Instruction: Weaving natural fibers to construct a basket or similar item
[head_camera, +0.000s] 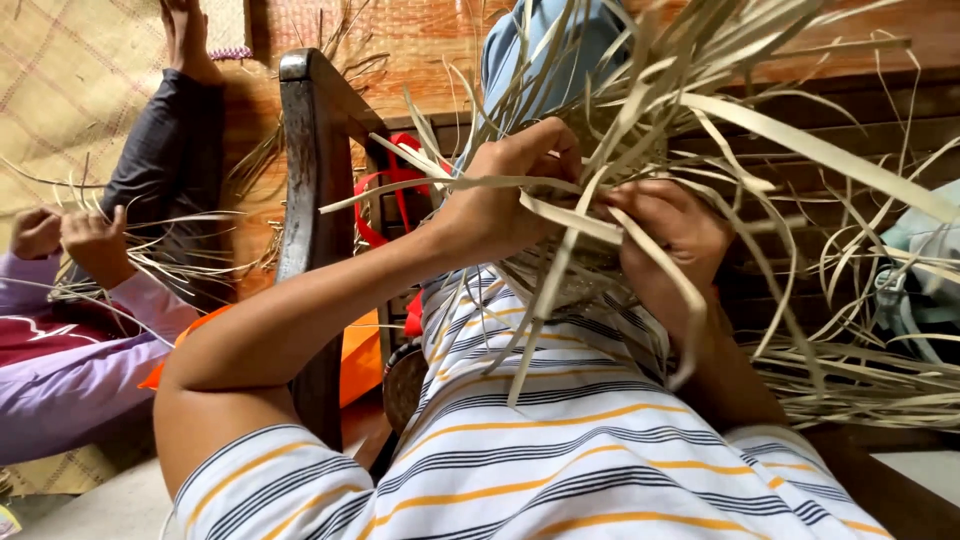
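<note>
Gripping pale woven strips (560, 225) between them, left hand (505, 195) and right hand (670, 235) fingers clamp tight.

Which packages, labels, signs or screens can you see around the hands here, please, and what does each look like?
None in view. The left hand and the right hand hold pale flat weaving strips; nearby are only a dark wooden post and a woven mat.
</note>
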